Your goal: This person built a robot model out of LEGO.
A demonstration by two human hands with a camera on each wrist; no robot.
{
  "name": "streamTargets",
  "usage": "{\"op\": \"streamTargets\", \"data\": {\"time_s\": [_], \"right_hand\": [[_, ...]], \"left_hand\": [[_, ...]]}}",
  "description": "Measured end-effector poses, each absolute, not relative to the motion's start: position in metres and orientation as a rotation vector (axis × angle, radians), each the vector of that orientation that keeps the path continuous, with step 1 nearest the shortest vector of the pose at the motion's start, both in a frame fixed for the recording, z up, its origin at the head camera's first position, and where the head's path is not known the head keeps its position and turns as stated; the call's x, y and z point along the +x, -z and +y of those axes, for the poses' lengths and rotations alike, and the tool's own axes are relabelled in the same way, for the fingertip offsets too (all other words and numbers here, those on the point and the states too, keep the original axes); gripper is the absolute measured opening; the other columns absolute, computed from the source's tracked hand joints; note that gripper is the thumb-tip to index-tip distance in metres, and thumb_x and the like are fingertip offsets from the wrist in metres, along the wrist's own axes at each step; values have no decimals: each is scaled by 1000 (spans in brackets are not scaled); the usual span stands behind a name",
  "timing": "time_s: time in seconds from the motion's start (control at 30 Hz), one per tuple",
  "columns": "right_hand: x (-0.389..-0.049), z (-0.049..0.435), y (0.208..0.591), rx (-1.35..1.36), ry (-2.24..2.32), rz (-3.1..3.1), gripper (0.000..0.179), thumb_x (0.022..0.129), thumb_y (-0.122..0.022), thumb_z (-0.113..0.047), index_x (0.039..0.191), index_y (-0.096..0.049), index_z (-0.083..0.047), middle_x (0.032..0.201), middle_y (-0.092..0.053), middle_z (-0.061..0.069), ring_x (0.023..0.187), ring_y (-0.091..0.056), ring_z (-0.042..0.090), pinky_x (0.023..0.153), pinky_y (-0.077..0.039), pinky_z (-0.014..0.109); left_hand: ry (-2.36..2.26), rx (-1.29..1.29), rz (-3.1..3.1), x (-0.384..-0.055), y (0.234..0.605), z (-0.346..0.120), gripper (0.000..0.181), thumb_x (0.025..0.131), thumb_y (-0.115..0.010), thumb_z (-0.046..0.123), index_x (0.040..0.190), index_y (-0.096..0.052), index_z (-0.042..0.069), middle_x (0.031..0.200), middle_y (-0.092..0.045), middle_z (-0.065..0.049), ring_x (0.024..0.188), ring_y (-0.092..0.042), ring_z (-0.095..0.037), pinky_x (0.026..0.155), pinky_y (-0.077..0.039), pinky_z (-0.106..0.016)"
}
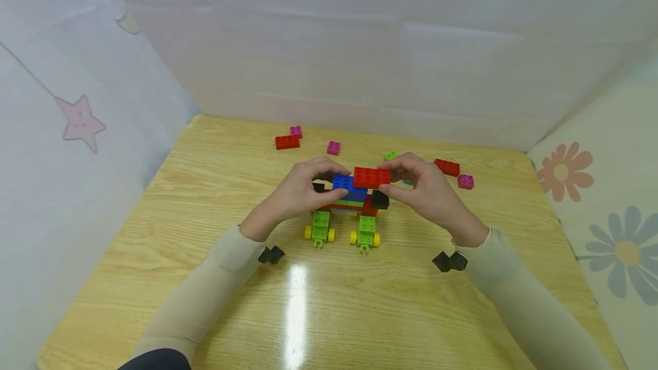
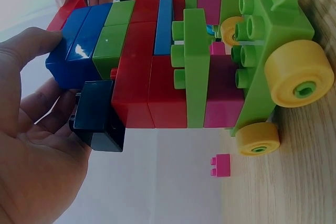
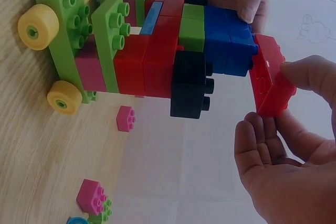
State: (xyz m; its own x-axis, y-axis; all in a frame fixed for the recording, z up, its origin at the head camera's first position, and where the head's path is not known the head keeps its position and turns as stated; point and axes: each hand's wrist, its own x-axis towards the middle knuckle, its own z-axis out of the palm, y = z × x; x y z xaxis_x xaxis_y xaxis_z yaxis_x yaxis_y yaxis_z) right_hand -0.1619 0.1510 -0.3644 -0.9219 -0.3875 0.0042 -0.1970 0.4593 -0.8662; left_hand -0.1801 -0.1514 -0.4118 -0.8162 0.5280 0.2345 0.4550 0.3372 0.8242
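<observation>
A wheeled toy-brick build stands on the table, its green bases [image 1: 366, 233] carrying yellow wheels [image 2: 298, 72]. Red, green and blue bricks are stacked above them, with a black brick [image 3: 188, 83] sticking out at each end. At the top, my left hand [image 1: 300, 190] grips the blue bricks [image 1: 350, 193] between thumb and fingers. My right hand [image 1: 426, 190] pinches a red brick [image 1: 372, 177] by its right end. In the right wrist view this red brick tilts against the studs of the upper blue brick, with a gap widening toward my right fingers.
Loose bricks lie along the back of the table [image 1: 231, 164]: a red brick [image 1: 287, 142] and pink bricks [image 1: 333, 148] at the left, another red brick [image 1: 446, 167] and a pink one [image 1: 465, 181] at the right. A green brick [image 1: 390, 156] lies behind my right hand.
</observation>
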Motion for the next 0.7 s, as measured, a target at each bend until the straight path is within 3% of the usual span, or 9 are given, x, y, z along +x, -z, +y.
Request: {"op": "streamTargets", "data": {"time_s": [0.2,0.5,0.7], "right_hand": [[-162,150,365,-509,1469,2490,37,105,-81,-16,140,-73,-10,135,-69,8,118,-73,28,116,-55,59],[-163,148,367,-561,1461,2491,36,104,-81,-14,139,-74,-9,130,-69,9,115,-72,26,115,-57,47],[-164,147,367,-586,1417,2529,35,104,-82,-17,137,-76,-11,128,-69,8,114,-71,27,119,-53,59]], "left_hand": [[-1501,942,2509,-180,411,-150,40,103,-84,22,140,-75,11,139,-76,-7,119,-77,-26,114,-62,-54],[-1563,965,2520,-177,407,-146,38,103,-83,23,139,-76,13,135,-76,-4,121,-75,-22,112,-63,-49],[-1610,937,2531,-175,405,-142,37,104,-82,23,139,-76,11,133,-77,-4,120,-75,-21,110,-64,-47]]}}
